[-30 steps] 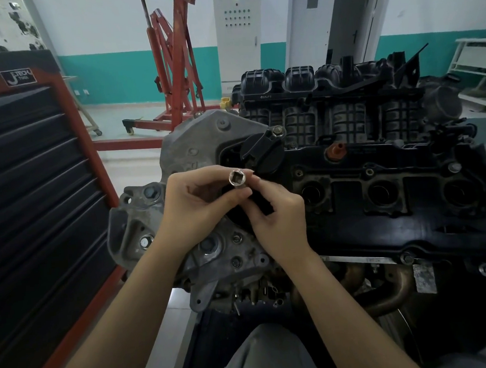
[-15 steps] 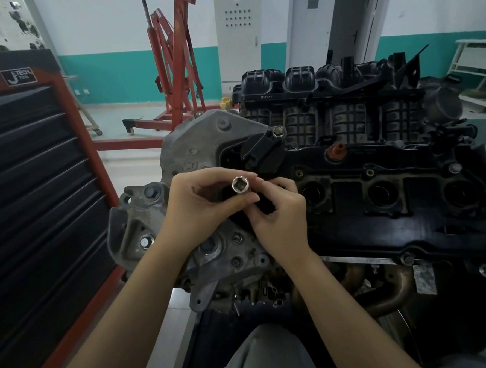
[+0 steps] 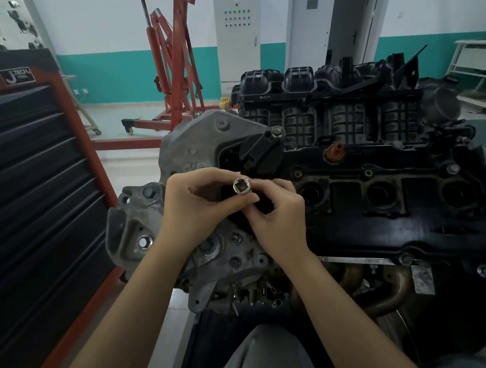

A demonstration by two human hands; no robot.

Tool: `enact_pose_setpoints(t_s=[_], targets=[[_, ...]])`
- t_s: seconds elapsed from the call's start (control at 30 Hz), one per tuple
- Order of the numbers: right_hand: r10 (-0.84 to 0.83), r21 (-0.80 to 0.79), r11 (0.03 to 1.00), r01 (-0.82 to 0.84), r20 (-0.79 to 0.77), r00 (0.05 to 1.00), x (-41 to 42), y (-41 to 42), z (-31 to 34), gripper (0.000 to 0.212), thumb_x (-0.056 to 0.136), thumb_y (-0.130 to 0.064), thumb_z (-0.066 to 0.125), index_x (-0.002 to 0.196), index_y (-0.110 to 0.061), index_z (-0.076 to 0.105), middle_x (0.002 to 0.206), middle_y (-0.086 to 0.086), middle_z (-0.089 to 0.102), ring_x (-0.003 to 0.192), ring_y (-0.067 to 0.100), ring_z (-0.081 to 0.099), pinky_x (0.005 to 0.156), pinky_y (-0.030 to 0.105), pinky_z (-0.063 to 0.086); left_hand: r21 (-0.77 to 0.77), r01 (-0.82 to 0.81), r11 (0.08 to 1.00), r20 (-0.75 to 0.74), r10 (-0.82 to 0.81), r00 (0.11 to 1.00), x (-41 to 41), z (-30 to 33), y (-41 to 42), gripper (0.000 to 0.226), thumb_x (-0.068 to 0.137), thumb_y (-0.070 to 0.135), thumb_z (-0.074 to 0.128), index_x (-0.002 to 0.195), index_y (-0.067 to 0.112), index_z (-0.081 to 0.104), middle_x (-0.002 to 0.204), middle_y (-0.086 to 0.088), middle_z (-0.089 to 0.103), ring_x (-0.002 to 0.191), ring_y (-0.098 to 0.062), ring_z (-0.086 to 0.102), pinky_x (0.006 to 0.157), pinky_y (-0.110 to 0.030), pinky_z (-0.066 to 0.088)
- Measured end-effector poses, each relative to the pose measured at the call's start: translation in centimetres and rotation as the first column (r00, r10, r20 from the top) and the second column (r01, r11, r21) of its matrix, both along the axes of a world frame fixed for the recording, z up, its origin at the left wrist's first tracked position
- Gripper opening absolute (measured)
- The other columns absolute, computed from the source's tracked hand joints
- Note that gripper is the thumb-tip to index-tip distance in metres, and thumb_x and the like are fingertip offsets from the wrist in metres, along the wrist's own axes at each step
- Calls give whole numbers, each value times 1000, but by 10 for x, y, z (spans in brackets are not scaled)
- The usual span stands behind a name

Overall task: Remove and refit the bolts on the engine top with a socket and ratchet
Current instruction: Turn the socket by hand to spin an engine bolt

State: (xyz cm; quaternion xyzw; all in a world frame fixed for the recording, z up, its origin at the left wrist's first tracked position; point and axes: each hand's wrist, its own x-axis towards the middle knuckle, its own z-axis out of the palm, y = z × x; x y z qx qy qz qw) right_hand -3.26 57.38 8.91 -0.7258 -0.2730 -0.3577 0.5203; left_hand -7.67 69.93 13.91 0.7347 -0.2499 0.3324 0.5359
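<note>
A chrome socket (image 3: 242,186) stands upright over the left end of the black engine top cover (image 3: 381,226), its square drive hole facing up. My left hand (image 3: 200,203) grips the socket between thumb and fingers. My right hand (image 3: 277,210) pinches it from the right, fingers curled low beside it. What the socket's lower end sits on is hidden by my fingers. A bolt (image 3: 277,130) stands by the black oil filler cap (image 3: 260,154). More bolts (image 3: 405,258) sit along the cover's near edge. No ratchet is in sight.
A black and red tool cabinet (image 3: 37,196) stands close on the left. The grey timing cover (image 3: 194,147) and bracket (image 3: 136,218) lie under my hands. A red engine hoist (image 3: 172,74) and a white cabinet (image 3: 237,36) stand behind. Black intake manifold (image 3: 330,93) rises at the back.
Both hands and the socket have dropped slightly toward the engine cover and shifted a little right. The grip on the socket is unchanged.
</note>
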Motion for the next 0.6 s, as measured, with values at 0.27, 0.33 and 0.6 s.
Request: enact_pose_setpoints(t_s=[0.27,0.33,0.6], targets=[[4,-50,999,-3,25,1000,2,-2,-2,25,81,-13,67,104,-6,72,89,2,73,91,10,56,77,39,53,44,134,990,-39,-132,990,2,2,4,26,72,1,75,97,7,69,97,-6,73,93,-16,70,83,-23,53],[-2,-25,1000,2,24,1000,1,-1,-1,21,80,-13,69,100,-7,73,89,1,73,92,2,53,78,40,53,51,49,998,-9,-48,999,2,1,2,23,69,9,79,90,14,70,93,-1,73,89,-12,70,81,-20,53],[17,-60,998,-14,59,998,2,-2,-1,23,83,-17,66,103,-5,72,89,2,73,89,-7,45,79,36,50,21,174,984,-55,-173,983,1,2,4,30,73,-2,73,102,6,68,96,-5,74,93,-18,71,83,-24,54]])
